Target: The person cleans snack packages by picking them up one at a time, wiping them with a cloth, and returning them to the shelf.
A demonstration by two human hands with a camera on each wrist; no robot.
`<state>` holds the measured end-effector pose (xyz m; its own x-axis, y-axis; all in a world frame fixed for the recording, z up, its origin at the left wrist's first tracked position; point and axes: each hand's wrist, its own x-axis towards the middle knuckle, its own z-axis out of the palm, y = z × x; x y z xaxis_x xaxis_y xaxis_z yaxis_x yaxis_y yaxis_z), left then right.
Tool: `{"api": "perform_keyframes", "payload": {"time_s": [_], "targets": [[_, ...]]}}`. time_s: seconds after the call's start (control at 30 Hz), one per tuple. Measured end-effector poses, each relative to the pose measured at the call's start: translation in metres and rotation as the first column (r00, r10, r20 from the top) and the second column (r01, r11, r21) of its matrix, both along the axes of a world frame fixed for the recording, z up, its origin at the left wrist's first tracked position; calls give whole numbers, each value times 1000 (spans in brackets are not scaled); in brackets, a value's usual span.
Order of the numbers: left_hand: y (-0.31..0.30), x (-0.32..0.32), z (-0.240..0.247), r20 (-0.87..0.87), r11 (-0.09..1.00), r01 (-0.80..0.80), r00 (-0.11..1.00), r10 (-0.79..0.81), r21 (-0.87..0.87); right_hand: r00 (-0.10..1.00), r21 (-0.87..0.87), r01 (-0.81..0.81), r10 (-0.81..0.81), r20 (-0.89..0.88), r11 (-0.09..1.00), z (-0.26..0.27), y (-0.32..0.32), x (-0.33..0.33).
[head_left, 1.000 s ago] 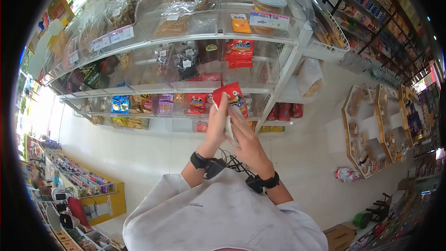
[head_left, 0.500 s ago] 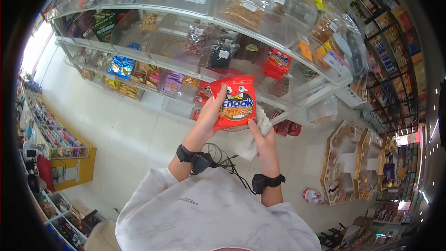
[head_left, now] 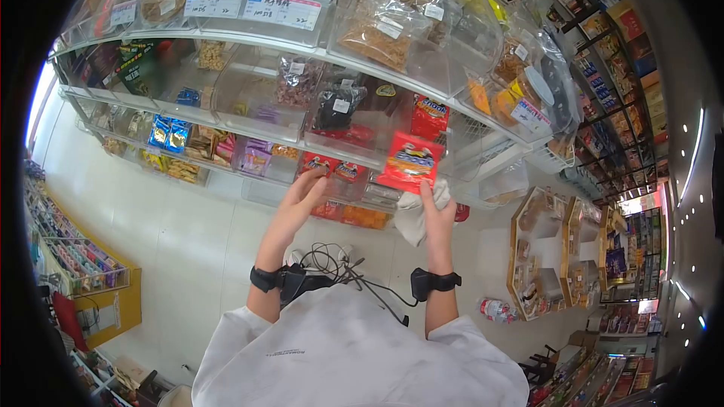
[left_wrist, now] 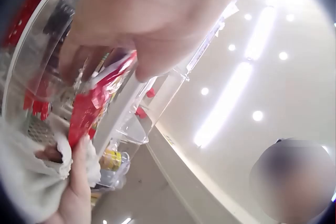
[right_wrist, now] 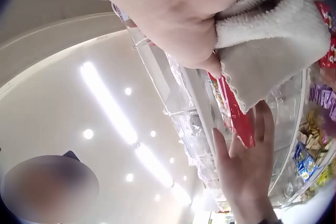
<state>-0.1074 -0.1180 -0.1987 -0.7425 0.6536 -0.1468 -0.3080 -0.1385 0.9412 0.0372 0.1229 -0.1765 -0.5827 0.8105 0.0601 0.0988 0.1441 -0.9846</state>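
The right hand [head_left: 440, 220] pinches the lower edge of a red Enaak snack packet [head_left: 411, 161], thumb on its front, and also holds a whitish cloth [head_left: 412, 218] hanging beneath it. To the left of the packet, the left hand [head_left: 296, 207] is raised with fingers spread, apart from it in the head view. The right wrist view shows the cloth [right_wrist: 273, 61] bunched in the right hand [right_wrist: 184, 19], the packet [right_wrist: 239, 121] edge-on, and the left hand [right_wrist: 247, 171] beyond with its thumb apart.
Clear shelf bins [head_left: 256, 105] hold bagged snacks, including more red packets [head_left: 431, 117] and blue packets [head_left: 170, 133]. Price labels [head_left: 280, 10] line the top shelf. Cables [head_left: 332, 260] hang before the body. Wooden display cases [head_left: 528, 249] stand at right, a yellow counter [head_left: 121, 305] at left.
The left hand has let go of the packet and moved left. The packet has moved right and tilted in the right hand. Earlier, the hands were close together around it; the head view has also shifted.
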Motion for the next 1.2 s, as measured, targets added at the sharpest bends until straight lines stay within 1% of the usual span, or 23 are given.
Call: {"api": "perform_keyframes", "payload": {"time_s": [0.1, 0.2, 0.27, 0.3, 0.33, 0.37, 0.43, 0.47, 0.53, 0.6, 0.67, 0.73, 0.77, 0.8, 0.83, 0.9, 0.93, 1.03, 1.1, 1.13, 1.2], "targets": [[-9, -7, -17, 28, 995, 58, 998, -56, -79, 995, -64, 85, -88, -46, 994, -14, 58, -6], [-9, -10, -31, 74, 987, 79, 995, -70, -137, 992, 23, 125, -126, 18, 992, -5, 94, -25], [-5, -13, -58, 117, 980, 104, 990, -84, -172, 995, 127, 59, -48, -86, 990, -4, 120, -47], [-2, -13, -70, 149, 978, 76, 988, -47, -195, 991, 174, 33, -10, -132, 984, -5, 132, -56], [2, -15, -81, 175, 974, 49, 984, -10, -219, 995, 159, -1, 16, -97, 987, 2, 140, -65], [7, -22, -91, 190, 970, 20, 981, 27, -243, 993, 139, -21, 37, -113, 990, -2, 155, -76], [20, -32, -103, 210, 963, 23, 977, 35, -268, 986, 101, -56, 71, -151, 993, -18, 185, -101], [25, -34, -110, 229, 959, 32, 973, 35, -283, 989, 113, -90, 102, -106, 990, -26, 196, -106], [42, -38, -116, 195, 956, 17, 980, 42, -291, 987, 134, -158, 160, -7, 978, -38, 210, -111], [59, -42, -119, 181, 965, -8, 982, 57, -262, 992, 218, -126, 117, 54, 968, -52, 219, -115], [71, -43, -122, 192, 979, -36, 978, 75, -200, 992, 272, -128, 119, 50, 954, -68, 225, -115], [82, -48, -127, 165, 977, -29, 984, 64, -211, 987, 300, -143, 156, -22, 943, -82, 234, -112], [89, -51, -130, 153, 976, -22, 987, 56, -215, 992, 330, -119, 126, 1, 937, -87, 239, -110], [102, -52, -125, 187, 942, -102, 968, 168, -319, 995, 360, -99, 97, 23, 928, -92, 245, -108], [109, -58, -133, 162, 930, -111, 971, 177, -349, 997, 389, -81, 69, 45, 918, -94, 248, -106], [118, -72, -162, 101, 904, -130, 977, 186, -408, 965, 225, -202, 155, 210, 953, -89, 252, -98], [120, -75, -181, 83, 902, -180, 970, 229, -392, 938, 140, -248, 202, 280, 959, -87, 255, -96], [132, -89, -231, -27, 850, -297, 948, 318, -435, 867, 126, -397, 326, 376, 909, -99, 267, -98], [126, -102, -295, -198, 862, -216, 970, 139, -458, 870, 136, -416, 350, 347, 899, -101, 268, -95], [124, -105, -313, -275, 862, -175, 960, 43, -476, 870, 139, -426, 362, 334, 894, -101, 266, -92], [122, -107, -322, -292, 802, -115, 953, -76, -586, 906, 54, -352, 325, 270, 935, -83, 253, -81]]}}
